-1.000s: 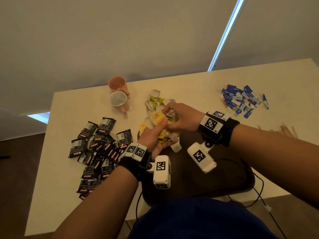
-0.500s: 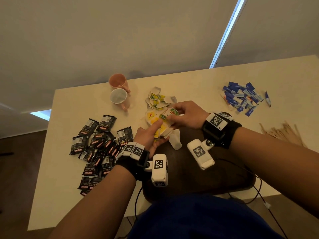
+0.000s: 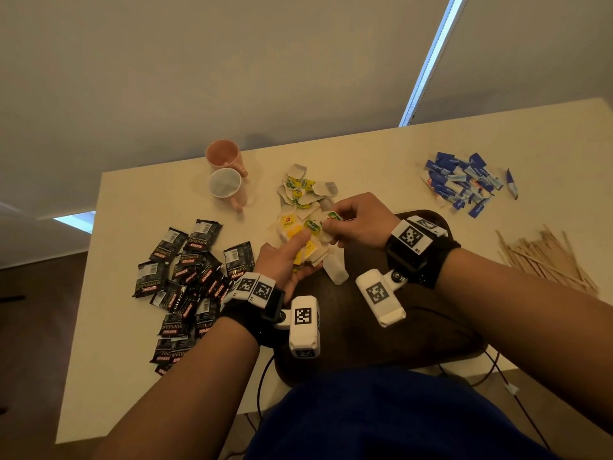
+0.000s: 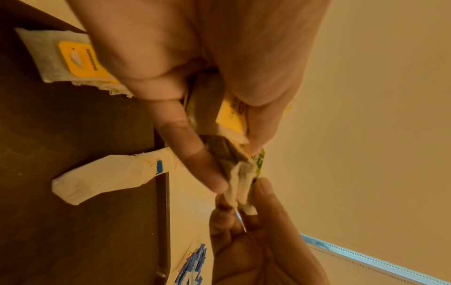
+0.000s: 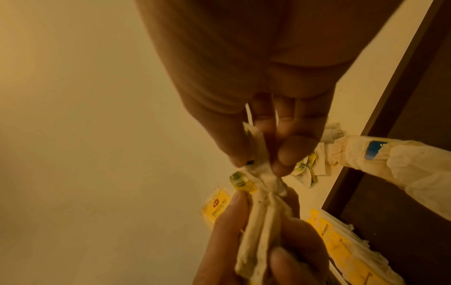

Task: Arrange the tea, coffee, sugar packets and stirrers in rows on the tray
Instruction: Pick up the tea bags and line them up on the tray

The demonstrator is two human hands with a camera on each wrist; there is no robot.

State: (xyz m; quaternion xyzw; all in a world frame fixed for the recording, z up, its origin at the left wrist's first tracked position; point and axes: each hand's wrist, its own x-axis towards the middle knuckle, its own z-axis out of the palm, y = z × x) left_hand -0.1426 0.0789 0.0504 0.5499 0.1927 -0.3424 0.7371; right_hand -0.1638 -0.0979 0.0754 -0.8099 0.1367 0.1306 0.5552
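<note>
Left hand [image 3: 288, 260]: thumb and fingers clamp a stack of tea bags [image 3: 300, 237], count unclear, above the tray [image 3: 365, 327] far edge.
Right hand [image 3: 355, 224]: pinches one bag's end.
Mugs [image 3: 225, 174]: two, far left.
Coffee sachets [image 3: 185, 283]: left heap.
Sugar packets [image 3: 464, 182]: far right.
Stirrers [image 3: 547, 257]: right pile.

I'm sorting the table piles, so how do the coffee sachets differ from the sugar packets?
The coffee sachets are black with red lettering; the sugar packets are blue and white. The coffee sachets lie left of the tray, the sugar packets at the far right. The coffee sachets look larger. Both are loose heaps on the table, none on the tray.
</note>
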